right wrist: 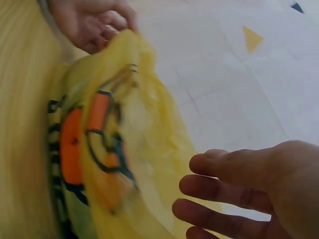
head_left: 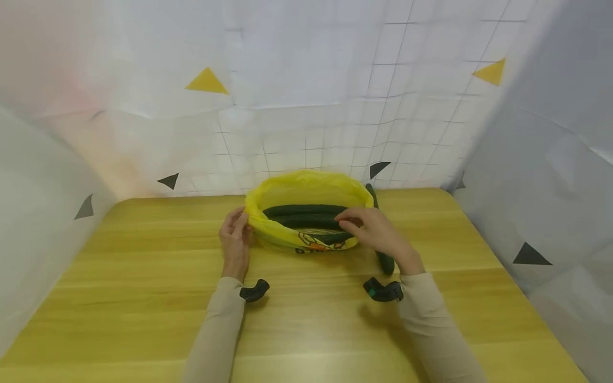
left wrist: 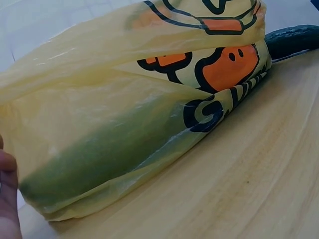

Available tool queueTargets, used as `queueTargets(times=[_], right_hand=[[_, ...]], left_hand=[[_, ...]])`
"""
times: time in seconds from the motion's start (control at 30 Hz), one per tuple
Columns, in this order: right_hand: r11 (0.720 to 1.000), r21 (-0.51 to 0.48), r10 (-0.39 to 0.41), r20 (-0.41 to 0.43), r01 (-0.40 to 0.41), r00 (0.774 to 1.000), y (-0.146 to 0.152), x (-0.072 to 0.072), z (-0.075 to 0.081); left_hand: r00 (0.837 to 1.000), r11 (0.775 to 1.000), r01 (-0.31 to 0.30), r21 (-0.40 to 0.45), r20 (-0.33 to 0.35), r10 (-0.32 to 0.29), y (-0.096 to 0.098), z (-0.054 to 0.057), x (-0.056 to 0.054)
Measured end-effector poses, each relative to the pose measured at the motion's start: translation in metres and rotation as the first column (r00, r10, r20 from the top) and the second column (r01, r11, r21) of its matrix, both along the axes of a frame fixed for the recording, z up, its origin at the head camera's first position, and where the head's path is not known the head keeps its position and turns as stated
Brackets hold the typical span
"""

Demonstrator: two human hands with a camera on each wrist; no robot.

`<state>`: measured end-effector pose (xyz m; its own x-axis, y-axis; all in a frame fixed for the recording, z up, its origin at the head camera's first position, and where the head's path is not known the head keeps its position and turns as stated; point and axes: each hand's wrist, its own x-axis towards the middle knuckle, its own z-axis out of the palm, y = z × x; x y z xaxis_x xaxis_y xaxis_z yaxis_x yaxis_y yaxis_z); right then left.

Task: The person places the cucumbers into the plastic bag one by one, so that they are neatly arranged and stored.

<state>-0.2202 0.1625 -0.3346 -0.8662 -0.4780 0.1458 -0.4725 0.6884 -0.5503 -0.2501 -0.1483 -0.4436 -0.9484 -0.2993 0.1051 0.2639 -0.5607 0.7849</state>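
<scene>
A yellow plastic bag (head_left: 275,234) lies with its mouth held wide, its front printed with orange and black figures. Several dark green cucumbers (head_left: 306,219) lie inside; one shows through the thin plastic in the left wrist view. My left hand (head_left: 234,236) pinches the bag's left rim between thumb and fingers. Over the right side of the mouth hovers my right hand (head_left: 378,231), its fingers apart and holding nothing in the right wrist view. Another cucumber (head_left: 387,264) rests on the table just outside the bag's right end, partly hidden by the right hand and wrist.
The wooden table (head_left: 306,324) ends at a white sheeted wall (head_left: 297,127) close behind the bag. Further white sheets rise along both sides. A black wrist device (head_left: 254,291) juts inward from the left sleeve, and a similar one (head_left: 383,291) from the right.
</scene>
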Motion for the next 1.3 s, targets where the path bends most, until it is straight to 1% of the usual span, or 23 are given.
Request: queueTargets(times=[0.1,0.2,0.3,0.37,0.53,0.63,0.73,0.9,1.03,1.3], right_hand=[[0.999,-0.042,-0.023,0.005,0.023,1.000,0.009,-0.002,0.004],[0.995,-0.079,-0.062,0.005,0.063,0.998,0.019,-0.002,0.007],[0.989,-0.103,-0.103,-0.005,0.102,0.995,0.029,-0.002,0.007],[0.985,-0.115,-0.126,0.002,0.125,0.992,0.034,-0.004,0.008],[0.973,-0.113,-0.197,0.059,0.203,0.979,0.047,-0.007,0.010],[0.965,-0.107,-0.234,0.077,0.241,0.969,0.053,-0.008,0.010],[0.952,-0.117,-0.276,0.062,0.282,0.959,0.059,-0.009,0.009],[0.924,-0.181,-0.344,-0.012,0.336,0.939,0.065,-0.011,0.004],[0.915,-0.193,-0.367,-0.027,0.355,0.930,0.068,-0.013,0.001],[0.914,-0.173,-0.369,0.022,0.367,0.929,0.073,-0.015,-0.005]], left_hand=[[1.000,1.000,-0.005,-0.005,-0.002,0.005,-0.001,0.001,0.000],[1.000,1.000,-0.003,-0.011,-0.008,0.002,-0.001,0.001,0.000],[1.000,1.000,-0.004,-0.027,-0.015,0.003,-0.001,0.000,0.001],[1.000,0.999,-0.006,-0.031,-0.018,0.005,-0.001,0.000,0.001],[1.000,0.999,-0.006,-0.035,-0.024,0.005,-0.002,0.001,0.001],[1.000,0.999,-0.008,-0.031,-0.022,0.007,-0.002,0.001,0.001],[1.000,0.999,-0.008,-0.033,-0.022,0.007,-0.001,0.000,0.001],[0.999,0.999,-0.009,-0.041,-0.031,0.007,-0.001,-0.001,0.001],[0.999,0.999,-0.014,-0.036,-0.034,0.013,-0.001,-0.001,0.000],[0.999,1.000,-0.008,-0.029,-0.037,0.007,-0.002,-0.001,0.000]])
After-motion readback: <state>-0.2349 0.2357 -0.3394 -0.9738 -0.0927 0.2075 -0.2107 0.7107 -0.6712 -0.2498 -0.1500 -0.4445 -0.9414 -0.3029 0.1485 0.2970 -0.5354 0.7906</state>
